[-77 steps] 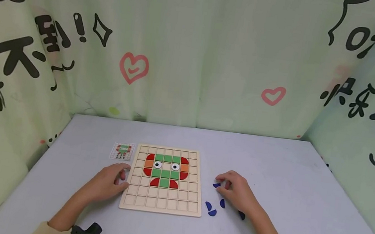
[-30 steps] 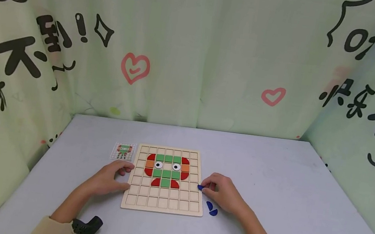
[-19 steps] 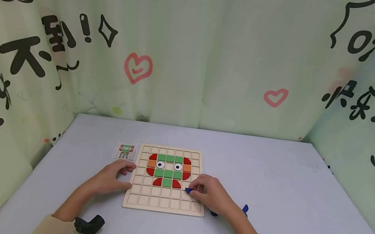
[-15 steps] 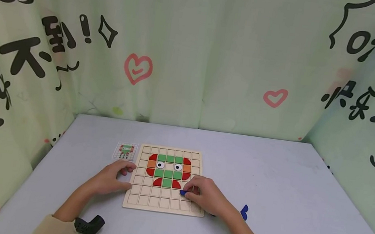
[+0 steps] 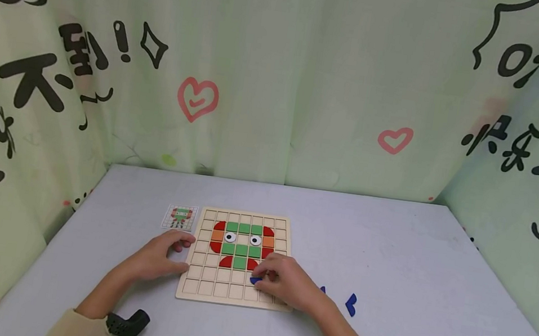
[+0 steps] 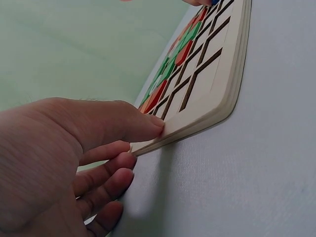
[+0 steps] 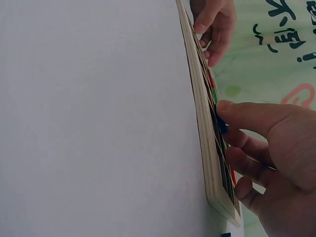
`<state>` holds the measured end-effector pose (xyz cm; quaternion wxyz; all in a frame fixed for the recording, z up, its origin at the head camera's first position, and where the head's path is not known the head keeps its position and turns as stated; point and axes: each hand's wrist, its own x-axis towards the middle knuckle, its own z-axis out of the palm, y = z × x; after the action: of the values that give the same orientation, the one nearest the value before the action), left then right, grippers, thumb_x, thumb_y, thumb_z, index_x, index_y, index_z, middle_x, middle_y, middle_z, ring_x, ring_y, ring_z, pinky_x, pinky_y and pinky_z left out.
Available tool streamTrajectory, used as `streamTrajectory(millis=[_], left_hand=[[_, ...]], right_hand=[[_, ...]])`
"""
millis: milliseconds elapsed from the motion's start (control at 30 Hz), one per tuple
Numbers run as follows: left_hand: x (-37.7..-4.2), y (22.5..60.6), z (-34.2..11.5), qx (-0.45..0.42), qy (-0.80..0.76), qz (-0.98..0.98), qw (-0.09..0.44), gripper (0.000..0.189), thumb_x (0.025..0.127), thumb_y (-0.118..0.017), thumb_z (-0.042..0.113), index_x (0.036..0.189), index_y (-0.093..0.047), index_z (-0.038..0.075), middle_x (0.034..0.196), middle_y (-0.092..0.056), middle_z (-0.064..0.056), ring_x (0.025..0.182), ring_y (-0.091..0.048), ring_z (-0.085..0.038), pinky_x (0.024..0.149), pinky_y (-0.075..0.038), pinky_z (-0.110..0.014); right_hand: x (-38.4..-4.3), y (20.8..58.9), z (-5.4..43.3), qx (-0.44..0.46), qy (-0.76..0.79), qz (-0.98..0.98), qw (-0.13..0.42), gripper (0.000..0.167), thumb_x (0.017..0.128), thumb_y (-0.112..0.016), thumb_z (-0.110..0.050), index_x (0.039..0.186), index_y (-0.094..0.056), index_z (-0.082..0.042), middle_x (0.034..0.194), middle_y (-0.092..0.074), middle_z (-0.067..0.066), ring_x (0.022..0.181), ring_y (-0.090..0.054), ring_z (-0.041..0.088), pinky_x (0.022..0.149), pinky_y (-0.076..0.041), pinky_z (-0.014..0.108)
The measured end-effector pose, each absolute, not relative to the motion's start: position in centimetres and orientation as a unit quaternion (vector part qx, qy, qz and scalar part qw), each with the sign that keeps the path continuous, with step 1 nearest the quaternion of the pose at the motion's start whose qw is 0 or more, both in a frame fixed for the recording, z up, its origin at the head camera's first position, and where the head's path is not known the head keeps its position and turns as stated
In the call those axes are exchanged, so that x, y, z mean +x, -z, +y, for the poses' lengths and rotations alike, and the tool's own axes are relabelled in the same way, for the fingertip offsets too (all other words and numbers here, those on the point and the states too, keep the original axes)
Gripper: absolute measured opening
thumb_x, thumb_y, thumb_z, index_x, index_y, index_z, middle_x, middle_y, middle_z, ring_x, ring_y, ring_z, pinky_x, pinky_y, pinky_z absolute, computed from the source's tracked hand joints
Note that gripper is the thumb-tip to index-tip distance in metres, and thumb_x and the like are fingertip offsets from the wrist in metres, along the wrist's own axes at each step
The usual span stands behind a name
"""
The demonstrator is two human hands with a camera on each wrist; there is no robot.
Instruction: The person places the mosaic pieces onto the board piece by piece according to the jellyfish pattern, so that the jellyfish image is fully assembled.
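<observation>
A wooden grid board (image 5: 201, 288) lies on the table, bearing red, green and orange pieces and two eye pieces that form a face. My right hand (image 5: 288, 279) is over its lower right part. Thumb and forefinger pinch a blue half-round piece (image 5: 255, 281), seen also as a blue edge (image 7: 220, 122) in the right wrist view; whether it touches the grid I cannot tell. At the board's left edge, my left hand (image 5: 155, 255) rests its thumb (image 6: 148, 126) and fingertips against the rim, fingers relaxed and spread.
A small picture card (image 5: 179, 217) showing a coloured figure lies by the board's upper left corner. Right of the board lie loose blue pieces (image 5: 351, 305), partly hidden by the right forearm. A green curtain (image 5: 254, 132) stands behind the table.
My right hand has picked up a blue half-round piece from the table right of the board and carried it left over the lower grid rows. The left hand has stayed at the board's edge.
</observation>
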<state>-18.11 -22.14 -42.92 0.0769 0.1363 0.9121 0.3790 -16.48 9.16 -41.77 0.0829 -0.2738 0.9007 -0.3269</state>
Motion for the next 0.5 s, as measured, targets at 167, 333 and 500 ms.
streamTrajectory(millis=[167,333,500], left_hand=[[-18.05,42.88,-22.19,0.136,-0.383,0.91,0.078,0.053,0.077,-0.079,0.013,0.126,-0.057,0.007,0.112,-0.057,-0.003,0.101,-0.05,-0.018,0.088,-0.045,-0.036],[-18.09,43.02,-22.17,0.137,-0.38,0.912,0.076,0.053,0.077,-0.079,0.013,0.126,-0.058,0.007,0.111,-0.057,-0.003,0.101,-0.05,-0.018,0.087,-0.045,-0.035],[-18.17,43.13,-22.12,0.132,-0.38,0.912,0.078,0.053,0.078,-0.078,0.012,0.126,-0.057,0.008,0.112,-0.057,-0.002,0.102,-0.049,-0.017,0.088,-0.045,-0.035]], right_hand=[[-16.58,41.83,8.88,-0.291,0.318,0.898,0.085,0.012,0.088,-0.07,-0.014,0.095,-0.076,-0.021,0.09,-0.06,-0.009,0.083,-0.053,0.011,0.068,-0.046,0.018],[-16.69,41.68,8.77,-0.296,0.313,0.899,0.075,0.021,0.088,-0.065,-0.004,0.093,-0.076,-0.021,0.097,-0.061,-0.007,0.09,-0.054,0.011,0.073,-0.048,0.02],[-16.72,41.6,8.64,-0.302,0.312,0.897,0.083,0.017,0.087,-0.068,-0.008,0.093,-0.076,-0.021,0.098,-0.06,-0.006,0.087,-0.053,0.012,0.072,-0.047,0.019]])
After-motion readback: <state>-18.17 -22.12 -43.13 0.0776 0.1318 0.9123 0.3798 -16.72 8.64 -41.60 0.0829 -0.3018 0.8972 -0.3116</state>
